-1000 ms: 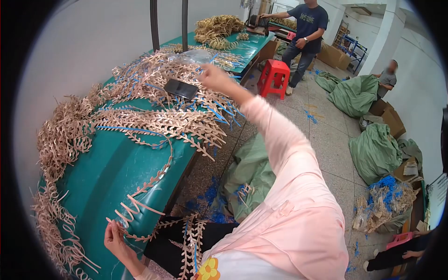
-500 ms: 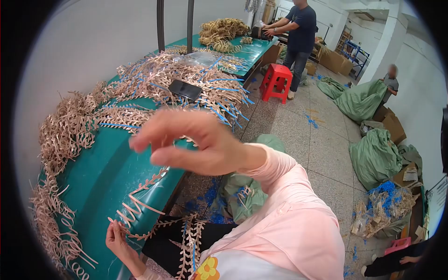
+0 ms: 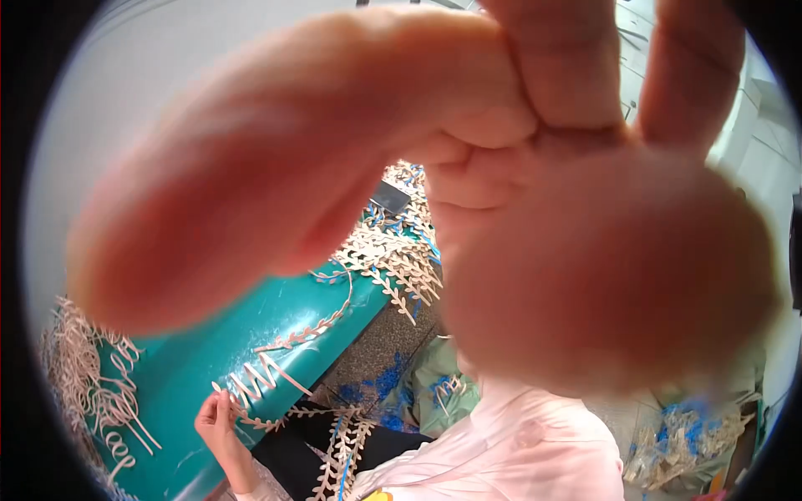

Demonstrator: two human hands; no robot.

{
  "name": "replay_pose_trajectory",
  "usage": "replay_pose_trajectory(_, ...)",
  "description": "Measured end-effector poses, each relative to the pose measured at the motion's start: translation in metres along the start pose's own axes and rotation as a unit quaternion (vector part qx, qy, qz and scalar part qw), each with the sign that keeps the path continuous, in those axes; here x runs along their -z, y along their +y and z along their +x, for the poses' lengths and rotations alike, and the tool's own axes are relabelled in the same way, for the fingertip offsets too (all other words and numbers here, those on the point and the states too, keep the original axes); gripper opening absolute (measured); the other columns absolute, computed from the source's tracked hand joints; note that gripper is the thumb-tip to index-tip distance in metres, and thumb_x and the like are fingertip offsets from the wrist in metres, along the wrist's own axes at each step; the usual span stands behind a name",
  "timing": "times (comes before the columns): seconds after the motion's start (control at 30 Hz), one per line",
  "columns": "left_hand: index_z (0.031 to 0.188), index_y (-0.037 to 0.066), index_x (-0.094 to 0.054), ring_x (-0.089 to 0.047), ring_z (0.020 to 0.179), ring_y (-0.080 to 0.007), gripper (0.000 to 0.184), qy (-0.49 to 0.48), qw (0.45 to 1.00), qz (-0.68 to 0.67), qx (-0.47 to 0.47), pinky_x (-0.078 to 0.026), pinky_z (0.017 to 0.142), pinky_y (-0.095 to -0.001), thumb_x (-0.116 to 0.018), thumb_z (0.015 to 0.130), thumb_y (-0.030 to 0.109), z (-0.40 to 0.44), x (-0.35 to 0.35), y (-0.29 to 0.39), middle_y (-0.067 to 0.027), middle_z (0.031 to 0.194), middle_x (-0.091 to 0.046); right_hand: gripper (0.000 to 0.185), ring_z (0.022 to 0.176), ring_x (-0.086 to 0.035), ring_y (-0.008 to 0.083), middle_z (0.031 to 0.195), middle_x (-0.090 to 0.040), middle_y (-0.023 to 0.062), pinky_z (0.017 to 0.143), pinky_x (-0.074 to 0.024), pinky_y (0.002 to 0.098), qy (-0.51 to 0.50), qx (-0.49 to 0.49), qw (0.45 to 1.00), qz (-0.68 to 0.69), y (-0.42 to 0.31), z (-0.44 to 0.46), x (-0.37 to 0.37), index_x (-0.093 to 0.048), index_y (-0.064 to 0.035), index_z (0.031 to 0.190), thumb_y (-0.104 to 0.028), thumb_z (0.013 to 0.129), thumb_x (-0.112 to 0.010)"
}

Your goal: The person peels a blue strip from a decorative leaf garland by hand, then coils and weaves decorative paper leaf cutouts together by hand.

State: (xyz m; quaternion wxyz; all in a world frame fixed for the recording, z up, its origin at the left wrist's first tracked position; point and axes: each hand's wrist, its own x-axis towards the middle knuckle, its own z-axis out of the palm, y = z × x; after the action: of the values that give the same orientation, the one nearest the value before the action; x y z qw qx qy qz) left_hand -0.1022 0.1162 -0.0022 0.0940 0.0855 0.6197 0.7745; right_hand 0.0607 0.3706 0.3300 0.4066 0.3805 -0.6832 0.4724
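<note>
In the head view, from my distant post, the left hand (image 3: pixel 215 419) works between seven and eight o'clock, thumb and forefinger pinched together on the end of a pale tan, leaf-patterned flat strip (image 3: pixel 263 424). The strip's long axis runs from those fingertips toward three to four o'clock, to the lap, so the left hand is clearly the nearer one.

The right hand (image 3: pixel 501 175) looms blurred against the lens, fingers parted and loosely bent, with nothing visible in its hold; it masks much of the scene toward twelve o'clock.

Just beside the left fingertips, at one to two o'clock, a pale zigzag strip (image 3: pixel 255 380) lies on the glossy teal tabletop (image 3: pixel 171 392). Farther the same way I make out a heap of pale leafy strips (image 3: pixel 393 259), a dark rectangular phone (image 3: pixel 390 199) resting on it. A curly pale tangle (image 3: pixel 79 359) sits at ten o'clock.

For containers, a crumpled green fabric sack (image 3: pixel 418 397) stands at three o'clock, tan scraps at it, whether inside or on top I cannot tell. Blue and tan scraps (image 3: pixel 681 442) at the view's four o'clock appear bagged in clear plastic.
</note>
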Motion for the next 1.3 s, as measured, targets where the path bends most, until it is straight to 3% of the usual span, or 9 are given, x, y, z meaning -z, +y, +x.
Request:
replay_pose_trajectory(0.2,0.098,0.001,-0.065,-0.056,0.075,-0.0058,0.014,-0.031,0.999,-0.013,-0.021,-0.049,0.074,-0.0204,-0.067,0.094,0.014,0.001,0.006,-0.001,0.0013,0.085,-0.061,0.048,0.083,-0.064,0.0132,0.108,-0.065,0.0120,0.074,-0.0530,0.0264,0.122,-0.147,0.978,0.078,-0.008,-0.049,-0.032,-0.046,-0.0004,0.135,-0.012,0.093,-0.068)
replay_pose_trajectory(0.27,0.104,-0.001,-0.065,-0.061,0.082,-0.0089,0.017,0.018,0.999,-0.035,-0.012,-0.051,0.078,-0.0229,-0.067,0.094,0.014,0.000,-0.010,-0.006,-0.0020,0.093,-0.065,0.042,0.080,-0.063,0.0120,0.102,-0.064,0.0083,0.069,-0.0538,0.0264,0.127,-0.149,0.903,0.381,0.051,-0.098,-0.052,-0.047,0.0003,0.128,-0.015,0.094,-0.067)
replay_pose_trajectory(0.33,0.112,-0.003,-0.064,-0.065,0.091,-0.0132,0.024,-0.001,0.998,-0.055,-0.014,-0.053,0.078,-0.0253,-0.066,0.095,0.014,0.005,0.005,-0.020,-0.0071,0.104,-0.067,0.031,0.082,-0.064,0.0145,0.099,-0.063,0.0072,0.071,-0.0518,0.0291,0.039,-0.226,0.962,0.150,0.088,-0.146,-0.093,-0.058,-0.0049,0.121,-0.023,0.096,-0.064)
replay_pose_trajectory(0.4,0.109,-0.001,-0.065,-0.065,0.084,-0.0123,0.021,-0.012,0.995,-0.090,-0.042,-0.053,0.072,-0.0240,-0.067,0.094,0.013,-0.001,-0.012,-0.012,-0.0071,0.095,-0.068,0.027,0.082,-0.062,0.0161,0.089,-0.063,0.0100,0.070,-0.0496,0.0305,-0.074,-0.362,0.929,0.034,0.106,-0.185,-0.133,-0.061,-0.0009,0.106,-0.018,0.088,-0.070)
replay_pose_trajectory(0.47,0.102,0.000,-0.065,-0.063,0.079,-0.0113,0.015,-0.004,0.995,-0.095,-0.023,-0.050,0.068,-0.0229,-0.066,0.094,0.012,-0.013,-0.029,0.009,-0.0062,0.090,-0.067,0.021,0.079,-0.064,0.0319,0.088,-0.060,0.0147,0.067,-0.0514,0.0391,0.058,-0.308,0.945,-0.096,0.127,-0.226,-0.177,-0.059,0.0002,0.096,-0.011,0.082,-0.070)
replay_pose_trajectory(0.77,0.094,0.003,-0.065,-0.062,0.081,-0.0108,0.011,0.065,0.996,-0.061,-0.019,-0.048,0.066,-0.0232,-0.068,0.093,0.014,-0.026,-0.031,0.016,-0.0042,0.088,-0.066,0.019,0.060,-0.059,0.0195,0.091,-0.056,0.0130,0.053,-0.0484,0.0301,0.167,-0.375,0.912,-0.027,0.138,-0.235,-0.201,-0.052,0.0009,0.093,-0.007,0.086,-0.068)
replay_pose_trajectory(1.2,0.108,0.000,-0.065,-0.066,0.090,-0.0141,0.022,0.025,0.998,-0.017,-0.048,-0.053,0.077,-0.0247,-0.067,0.094,0.017,-0.009,-0.021,0.005,-0.0092,0.100,-0.069,0.027,0.074,-0.063,0.0298,0.079,-0.058,0.0160,0.061,-0.0484,0.0391,0.122,-0.450,0.883,-0.043,0.148,-0.249,-0.193,-0.053,-0.0027,0.085,-0.018,0.079,-0.074)
replay_pose_trajectory(1.27,0.107,-0.001,-0.065,-0.065,0.088,-0.0143,0.020,0.032,0.999,-0.023,-0.025,-0.052,0.073,-0.0240,-0.065,0.095,0.015,-0.015,-0.030,0.012,-0.0085,0.098,-0.069,0.031,0.078,-0.061,0.0323,0.083,-0.059,0.0162,0.066,-0.0479,0.0409,0.189,-0.273,0.906,-0.261,0.159,-0.255,-0.200,-0.053,-0.0029,0.087,-0.023,0.077,-0.075)
replay_pose_trajectory(1.3,0.104,-0.001,-0.066,-0.064,0.084,-0.0139,0.017,0.057,0.998,-0.020,-0.012,-0.050,0.070,-0.0230,-0.065,0.095,0.013,-0.018,-0.040,0.023,-0.0072,0.094,-0.068,0.033,0.071,-0.063,0.0328,0.074,-0.062,0.0135,0.066,-0.0497,0.0421,0.149,-0.424,0.874,-0.187,0.141,-0.242,-0.188,-0.059,-0.0051,0.085,-0.032,0.075,-0.076)
